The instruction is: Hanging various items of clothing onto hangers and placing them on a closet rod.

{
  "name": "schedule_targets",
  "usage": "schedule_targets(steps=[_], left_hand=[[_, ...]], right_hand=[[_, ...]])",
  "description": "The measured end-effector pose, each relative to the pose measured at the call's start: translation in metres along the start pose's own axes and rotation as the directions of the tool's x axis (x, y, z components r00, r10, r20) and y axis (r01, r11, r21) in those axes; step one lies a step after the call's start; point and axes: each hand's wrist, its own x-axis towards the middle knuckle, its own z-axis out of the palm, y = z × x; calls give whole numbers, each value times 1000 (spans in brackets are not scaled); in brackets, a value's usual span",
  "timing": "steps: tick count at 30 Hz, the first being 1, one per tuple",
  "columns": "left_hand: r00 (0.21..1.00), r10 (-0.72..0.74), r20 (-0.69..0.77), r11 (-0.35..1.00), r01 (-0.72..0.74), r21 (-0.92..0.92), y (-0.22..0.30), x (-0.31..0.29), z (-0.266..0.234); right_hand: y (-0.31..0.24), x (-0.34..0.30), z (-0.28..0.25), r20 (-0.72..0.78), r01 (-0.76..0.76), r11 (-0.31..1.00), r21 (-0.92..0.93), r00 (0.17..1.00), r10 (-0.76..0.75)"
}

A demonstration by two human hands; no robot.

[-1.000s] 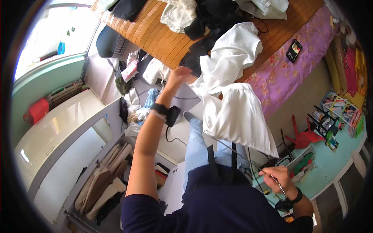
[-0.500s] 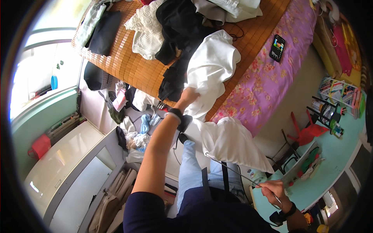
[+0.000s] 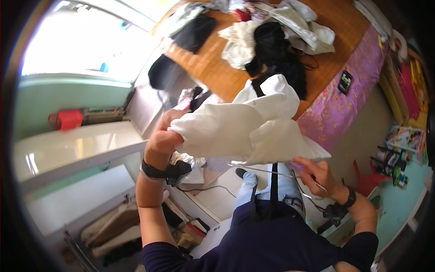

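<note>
A white garment (image 3: 222, 129) is stretched across in front of me, its cloth hanging in loose folds. My left hand (image 3: 165, 131) is closed on its left end. Lower right, my right hand (image 3: 317, 177) is closed round a thin wire clothes hanger (image 3: 285, 174), whose long bar runs leftward under the garment's lower edge. The garment's right corner reaches just above my right fingers; whether they also pinch it, I cannot tell. Part of the hanger is hidden by the cloth and the hand.
Beyond, a bed with a brown slatted mat (image 3: 213, 72) bears black clothes (image 3: 281, 63), a cream knit (image 3: 240, 43) and other garments. A phone (image 3: 345, 82) lies on the pink floral sheet (image 3: 326, 120). An open wardrobe (image 3: 118, 222) stands lower left, a red chair (image 3: 362, 181) at right.
My left hand has lifted the white garment off the bed and drawn it up and left. My right hand has risen slightly with the hanger. The view has turned.
</note>
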Motion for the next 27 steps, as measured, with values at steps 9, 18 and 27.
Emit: schedule_targets(steps=[9, 18, 27], left_hand=[[901, 398, -175, 917, -383, 113, 80, -212, 54], [681, 515, -520, 855, -363, 372, 90, -403, 15], [314, 776, -546, 408, 410, 816, 5, -464, 12]], right_hand=[[-123, 83, 174, 55, 449, 891, -66, 893, -446], [-203, 112, 282, 214, 323, 904, 279, 897, -386], [-290, 124, 341, 439, 395, 863, 316, 745, -502]])
